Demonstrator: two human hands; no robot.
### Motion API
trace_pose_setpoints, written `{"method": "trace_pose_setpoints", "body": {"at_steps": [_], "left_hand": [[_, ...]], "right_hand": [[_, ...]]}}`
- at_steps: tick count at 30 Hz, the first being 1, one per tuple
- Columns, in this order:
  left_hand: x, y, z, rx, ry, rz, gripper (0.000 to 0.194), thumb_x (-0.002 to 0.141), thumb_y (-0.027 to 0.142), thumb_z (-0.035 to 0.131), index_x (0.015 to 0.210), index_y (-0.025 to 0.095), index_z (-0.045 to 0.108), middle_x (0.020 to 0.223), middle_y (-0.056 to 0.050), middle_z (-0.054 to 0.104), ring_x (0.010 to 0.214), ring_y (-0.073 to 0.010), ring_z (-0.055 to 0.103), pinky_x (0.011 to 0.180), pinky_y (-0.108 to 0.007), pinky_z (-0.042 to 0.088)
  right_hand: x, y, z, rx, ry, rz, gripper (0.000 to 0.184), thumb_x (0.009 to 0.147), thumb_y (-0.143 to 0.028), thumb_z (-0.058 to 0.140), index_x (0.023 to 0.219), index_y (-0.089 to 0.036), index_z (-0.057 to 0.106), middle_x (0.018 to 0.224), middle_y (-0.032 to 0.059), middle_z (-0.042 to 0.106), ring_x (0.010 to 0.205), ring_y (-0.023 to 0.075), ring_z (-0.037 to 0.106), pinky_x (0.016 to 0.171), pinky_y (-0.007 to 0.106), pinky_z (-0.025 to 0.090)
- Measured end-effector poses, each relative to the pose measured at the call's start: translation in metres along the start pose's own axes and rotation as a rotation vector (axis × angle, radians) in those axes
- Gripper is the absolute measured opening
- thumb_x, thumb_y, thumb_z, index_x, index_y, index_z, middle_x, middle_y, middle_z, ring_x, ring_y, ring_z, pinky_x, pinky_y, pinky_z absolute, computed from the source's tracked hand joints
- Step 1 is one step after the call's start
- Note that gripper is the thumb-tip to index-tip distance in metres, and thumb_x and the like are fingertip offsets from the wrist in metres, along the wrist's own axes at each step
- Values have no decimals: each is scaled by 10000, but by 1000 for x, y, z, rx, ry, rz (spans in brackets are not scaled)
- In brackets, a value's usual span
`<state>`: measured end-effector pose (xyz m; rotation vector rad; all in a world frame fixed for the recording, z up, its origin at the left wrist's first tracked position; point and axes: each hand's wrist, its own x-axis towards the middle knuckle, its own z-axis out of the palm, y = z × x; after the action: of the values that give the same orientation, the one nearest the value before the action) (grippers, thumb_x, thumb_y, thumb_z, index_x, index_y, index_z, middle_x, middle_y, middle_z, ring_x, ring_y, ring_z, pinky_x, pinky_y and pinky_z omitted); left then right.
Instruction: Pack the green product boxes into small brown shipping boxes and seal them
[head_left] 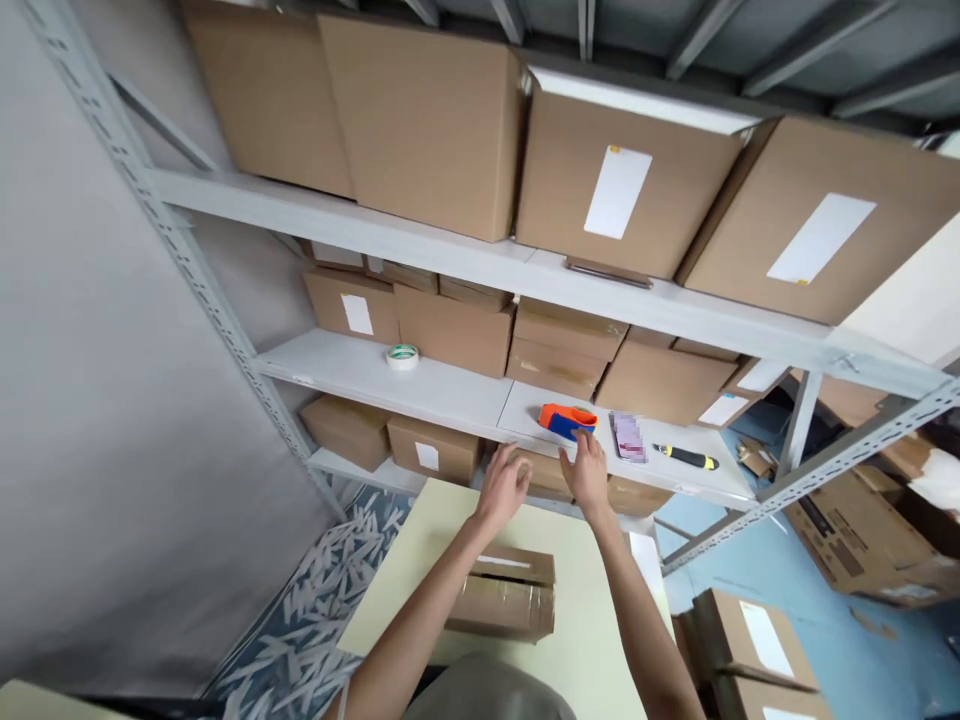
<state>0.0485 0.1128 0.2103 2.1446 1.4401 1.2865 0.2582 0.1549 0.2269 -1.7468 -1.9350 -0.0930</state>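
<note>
My right hand reaches up to the middle shelf, thumb and fingers apart. Its fingertips overlap the near edge of an orange and blue tape dispenser; whether they touch it I cannot tell. To the left, my left hand hovers above the far edge of the pale yellow table, fingers loosely bent and apart, holding nothing visible. Between my forearms a small cardboard box lies on the table, with shiny clear tape along its near side.
A tape roll, a purple printed item and a yellow-black utility knife rest on the middle shelf. Cardboard boxes fill the shelves. Paper strips litter the floor at left; stacked boxes stand at right.
</note>
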Motion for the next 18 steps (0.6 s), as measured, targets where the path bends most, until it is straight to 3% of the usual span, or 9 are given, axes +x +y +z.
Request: {"method": "trace_pose_setpoints", "body": {"at_steps": [2, 4, 8, 14, 18], "left_hand": [[20, 19, -6, -26, 28, 46, 172, 849, 205, 810, 1003, 269, 770, 1503, -140, 660, 1476, -357, 572, 1272, -535, 479], [30, 31, -11, -35, 53, 60, 135, 865, 194, 789, 971, 274, 764, 1481, -131, 675, 1484, -345, 562, 1267, -519, 483], [24, 39, -16, -52, 86, 58, 118, 874, 199, 791, 960, 270, 752, 1446, -126, 677, 1450, -338, 589, 1249, -541, 507], [-24, 26, -19, -119, 89, -51, 143, 943, 132, 709, 1006, 252, 754, 1377, -120, 701, 1391, -312, 648, 1196, -529, 547], [-73, 16, -18, -194, 85, -157, 224, 959, 101, 646, 1095, 253, 739, 1272, -89, 758, 1291, -270, 707, 1146, -457, 571]], "right_hand": [[35, -8, -8, -75, -29, -9, 488, 1078, -318, 547, 1519, -109, 557, 1553, 241, 618, 1419, 364, 583, 1183, 450, 428], [58, -15, -11, -155, -145, 13, 489, 1069, -296, 573, 1507, -79, 557, 1511, 260, 647, 1410, 367, 597, 1187, 431, 412], [76, -22, -7, -265, -302, 50, 514, 1071, -229, 580, 1535, -18, 514, 1453, 300, 684, 1400, 367, 640, 1179, 406, 405], [80, -15, -13, -316, -375, 103, 423, 1047, -143, 613, 1440, 6, 567, 1263, 291, 771, 1270, 334, 749, 1075, 360, 481], [55, -7, -20, -171, -348, 109, 443, 1056, -247, 619, 1454, -63, 555, 1279, 245, 770, 1213, 329, 760, 1025, 371, 528]]}}
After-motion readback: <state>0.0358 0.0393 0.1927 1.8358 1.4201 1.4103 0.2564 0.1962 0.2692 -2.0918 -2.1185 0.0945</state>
